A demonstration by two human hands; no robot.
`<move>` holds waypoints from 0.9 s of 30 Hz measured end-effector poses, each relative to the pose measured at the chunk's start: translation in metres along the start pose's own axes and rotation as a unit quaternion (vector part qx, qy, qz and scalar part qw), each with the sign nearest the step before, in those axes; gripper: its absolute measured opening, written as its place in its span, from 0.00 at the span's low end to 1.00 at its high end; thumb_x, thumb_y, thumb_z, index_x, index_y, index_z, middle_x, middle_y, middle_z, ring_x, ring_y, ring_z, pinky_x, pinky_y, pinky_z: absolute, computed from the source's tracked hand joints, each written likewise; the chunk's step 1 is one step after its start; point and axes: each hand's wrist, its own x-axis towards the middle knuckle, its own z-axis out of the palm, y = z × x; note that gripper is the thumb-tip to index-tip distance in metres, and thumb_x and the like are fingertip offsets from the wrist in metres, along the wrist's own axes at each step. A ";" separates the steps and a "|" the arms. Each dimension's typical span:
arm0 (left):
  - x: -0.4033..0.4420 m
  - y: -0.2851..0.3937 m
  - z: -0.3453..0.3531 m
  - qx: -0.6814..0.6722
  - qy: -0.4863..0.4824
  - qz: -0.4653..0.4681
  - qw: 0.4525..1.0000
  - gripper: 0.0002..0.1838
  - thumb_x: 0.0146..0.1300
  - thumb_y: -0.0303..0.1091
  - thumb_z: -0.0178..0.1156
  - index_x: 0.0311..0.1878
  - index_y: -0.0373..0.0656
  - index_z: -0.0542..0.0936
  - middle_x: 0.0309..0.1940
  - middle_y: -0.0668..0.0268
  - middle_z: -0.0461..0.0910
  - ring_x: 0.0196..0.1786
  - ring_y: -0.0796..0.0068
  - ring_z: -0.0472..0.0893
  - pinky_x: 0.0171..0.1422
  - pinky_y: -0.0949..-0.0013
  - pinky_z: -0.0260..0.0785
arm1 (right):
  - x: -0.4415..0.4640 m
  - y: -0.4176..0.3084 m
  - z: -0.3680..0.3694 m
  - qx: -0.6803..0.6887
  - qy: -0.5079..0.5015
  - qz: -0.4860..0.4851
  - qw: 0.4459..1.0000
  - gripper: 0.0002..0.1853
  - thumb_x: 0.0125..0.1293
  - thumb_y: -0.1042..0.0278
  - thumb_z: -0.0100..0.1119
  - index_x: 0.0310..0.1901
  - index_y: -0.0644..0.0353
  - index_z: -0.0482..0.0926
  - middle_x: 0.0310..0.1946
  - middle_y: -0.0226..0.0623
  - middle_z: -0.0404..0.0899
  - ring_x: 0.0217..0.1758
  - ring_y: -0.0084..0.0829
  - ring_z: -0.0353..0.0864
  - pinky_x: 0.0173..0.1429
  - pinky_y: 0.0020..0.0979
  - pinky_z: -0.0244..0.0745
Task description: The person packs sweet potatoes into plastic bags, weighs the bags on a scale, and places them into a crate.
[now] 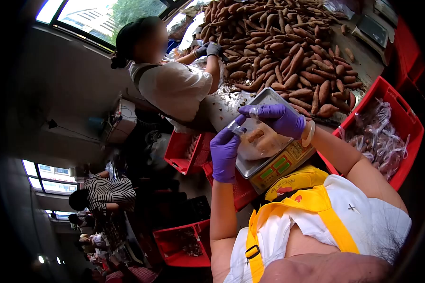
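Left hand (224,153) and right hand (288,121) pinch one clear bag (265,146) of brown pieces (256,136) over one scale (282,165); at three o'clock I see one red crate (413,134) of bags (378,140).

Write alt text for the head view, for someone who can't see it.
Wearing purple gloves, a person's left hand and right hand hold a clear plastic bag above a weighing scale. Beyond lies a large heap of sweet potatoes, with a grey-gloved co-worker beside it; a red crate stands at right.
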 end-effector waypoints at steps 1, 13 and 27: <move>0.006 -0.011 -0.004 0.027 0.022 0.013 0.999 0.20 0.59 0.20 0.62 0.56 0.35 0.79 0.49 0.61 0.82 0.45 0.79 0.80 0.52 0.75 0.71 | 0.006 0.002 0.003 0.066 -0.003 0.005 0.998 0.22 0.68 0.69 0.53 0.62 0.68 0.72 0.57 0.39 0.76 0.61 0.27 0.73 0.70 0.30 0.62; 0.021 -0.068 0.002 0.237 -0.087 -0.094 0.963 0.08 0.54 0.26 0.67 0.37 0.35 0.85 0.29 0.68 0.84 0.30 0.82 0.78 0.37 0.76 0.72 | -0.004 0.046 0.006 0.039 0.052 0.144 0.987 0.11 0.63 0.75 0.63 0.48 0.65 0.83 0.37 0.31 0.83 0.42 0.20 0.81 0.47 0.23 0.78; 0.054 -0.166 -0.093 0.680 0.135 0.171 0.700 0.06 0.43 0.36 0.64 0.27 0.50 0.81 0.27 0.63 0.77 0.36 0.60 0.77 0.38 0.56 0.67 | -0.090 0.059 -0.008 -0.437 -0.182 0.009 0.881 0.10 0.58 0.60 0.66 0.28 0.58 0.81 0.25 0.38 0.79 0.27 0.36 0.76 0.38 0.32 0.75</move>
